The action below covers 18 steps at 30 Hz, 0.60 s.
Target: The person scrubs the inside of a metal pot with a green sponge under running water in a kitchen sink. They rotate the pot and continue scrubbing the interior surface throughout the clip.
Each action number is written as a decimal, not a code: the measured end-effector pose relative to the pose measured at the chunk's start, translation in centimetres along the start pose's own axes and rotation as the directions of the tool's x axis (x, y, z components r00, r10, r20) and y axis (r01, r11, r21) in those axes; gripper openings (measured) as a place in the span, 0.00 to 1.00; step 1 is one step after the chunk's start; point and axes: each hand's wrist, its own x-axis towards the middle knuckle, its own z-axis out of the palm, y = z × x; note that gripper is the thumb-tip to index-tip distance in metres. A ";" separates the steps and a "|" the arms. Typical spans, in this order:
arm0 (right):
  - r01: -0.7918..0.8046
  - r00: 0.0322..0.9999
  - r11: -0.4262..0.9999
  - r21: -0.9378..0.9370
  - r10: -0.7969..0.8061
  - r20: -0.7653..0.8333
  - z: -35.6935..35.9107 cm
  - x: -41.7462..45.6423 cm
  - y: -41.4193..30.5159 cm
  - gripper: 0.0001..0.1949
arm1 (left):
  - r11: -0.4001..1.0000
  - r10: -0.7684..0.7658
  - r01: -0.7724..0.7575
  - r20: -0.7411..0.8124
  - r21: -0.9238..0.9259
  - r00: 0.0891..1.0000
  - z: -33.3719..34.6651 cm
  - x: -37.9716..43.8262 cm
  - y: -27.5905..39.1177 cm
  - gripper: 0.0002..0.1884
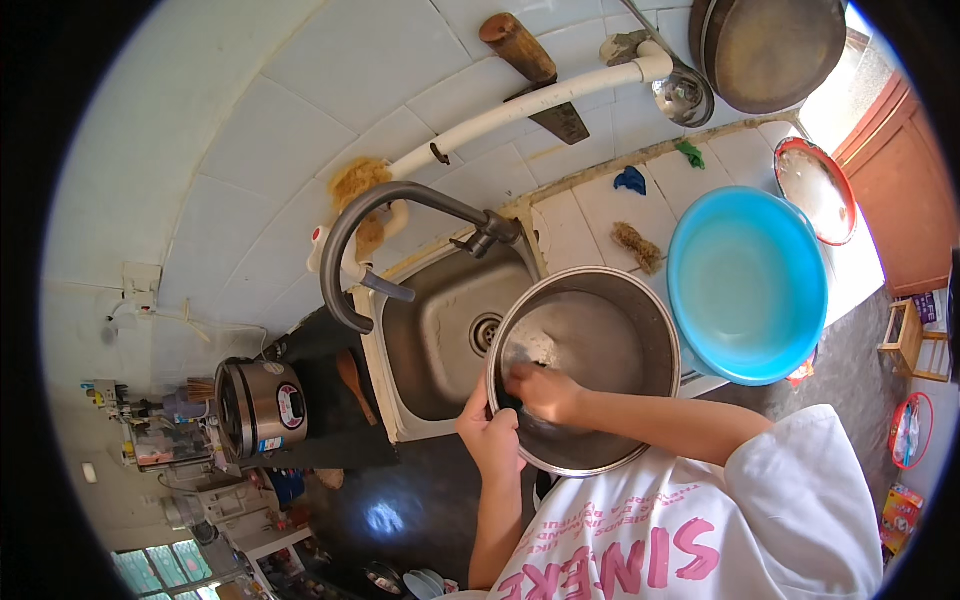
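Observation:
A deep round metal pot (585, 322) is tilted at the right edge of the stainless steel sink (427, 360). My left hand (491, 431) grips the pot's rim from the near left, thumb on the outside. Inside the pot, against its left inner wall, is my right hand (544, 390); its fingers are blurred, and something dark shows by them, too unclear to name. Over the sink arches a grey faucet (405, 195), with no water seen running from it. A blue plastic basin (750, 285) holding cloudy liquid stands right of the pot.
On the tiled counter (585, 217) lie a fibrous scrubber (636, 246), a blue cloth (630, 180), a green cloth (690, 154) and a red-rimmed enamel basin (817, 187). A cleaver (536, 82) and ladle (681, 94) are at the wall. Left are a wooden spatula (355, 382) and rice cooker (262, 405).

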 end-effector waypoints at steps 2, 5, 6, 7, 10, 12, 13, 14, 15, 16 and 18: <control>0.033 0.976 0.996 -0.086 -0.051 -0.210 -0.9 0.8 0.9 0.11 | 1.000 -0.003 0.003 -0.004 0.005 1.000 0.3 -0.1 0.3 0.36; -0.062 0.920 0.971 -0.229 -0.033 -0.391 -2.1 1.5 3.1 0.13 | 0.999 -0.012 0.011 0.010 0.034 1.000 -0.1 -0.1 0.2 0.36; -0.119 0.902 0.954 -0.276 -0.013 -0.432 -2.4 1.6 3.6 0.14 | 0.999 -0.015 0.014 0.019 0.044 1.000 -0.3 0.0 0.1 0.36; -0.161 0.890 0.963 -0.218 0.046 -0.453 -2.4 1.6 3.7 0.15 | 0.999 -0.006 0.005 0.026 0.040 1.000 -0.2 0.0 0.1 0.36; -0.223 0.860 0.969 -0.107 0.144 -0.489 -2.5 1.6 3.4 0.17 | 0.999 0.001 -0.002 0.035 0.032 0.999 0.0 0.1 -0.1 0.36; -0.190 0.856 0.974 -0.124 0.103 -0.506 -1.8 1.4 2.1 0.17 | 0.999 -0.025 0.023 0.034 0.037 0.999 -0.2 0.1 -0.1 0.36; -0.068 0.895 0.988 -0.138 0.000 -0.447 -1.0 1.2 2.1 0.16 | 0.999 -0.005 0.003 0.042 0.052 0.999 -0.1 0.2 -0.1 0.36; 0.055 0.917 0.988 -0.143 -0.107 -0.385 0.1 1.0 2.2 0.14 | 0.998 0.014 -0.018 0.050 0.067 0.999 0.0 0.3 -0.1 0.36; 0.179 0.923 0.974 -0.141 -0.215 -0.318 1.0 0.7 2.1 0.13 | 0.996 0.033 -0.037 0.056 0.080 0.998 0.1 0.4 0.0 0.35; 0.184 0.944 0.973 -0.137 -0.214 -0.252 1.5 -0.1 1.5 0.13 | 0.996 0.028 -0.033 0.063 0.078 0.998 0.1 0.4 0.1 0.35; 0.194 0.971 0.972 -0.130 -0.209 -0.117 1.9 -1.7 0.9 0.13 | 0.997 0.018 -0.024 0.078 0.074 0.997 0.2 0.5 0.2 0.35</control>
